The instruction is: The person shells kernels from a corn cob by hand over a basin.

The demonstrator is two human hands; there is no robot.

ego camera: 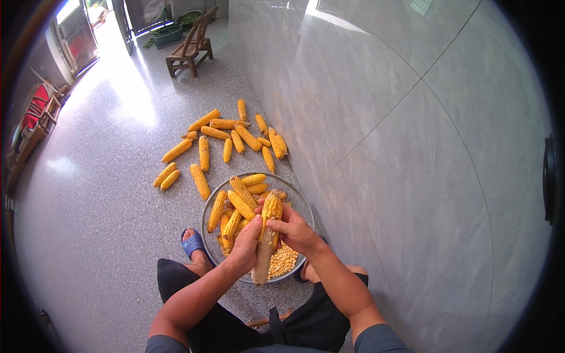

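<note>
Both hands grip one ear of dried corn, tilted over a round metal tray. Kernels still cover its far end, while the near end is bare cob. My left hand wraps the ear's left side, the thumb pressed along it. From the right, my right hand closes around it with the thumb across the kernels. Whole corn ears lie heaped in the tray's left and far part. Loose kernels are piled at its near right, partly hidden by the held cob.
More corn ears lie scattered on the speckled floor beyond the tray. A grey tiled wall rises close on the right. A small wooden chair and a green planter stand far off. A blue sandal is beside the tray.
</note>
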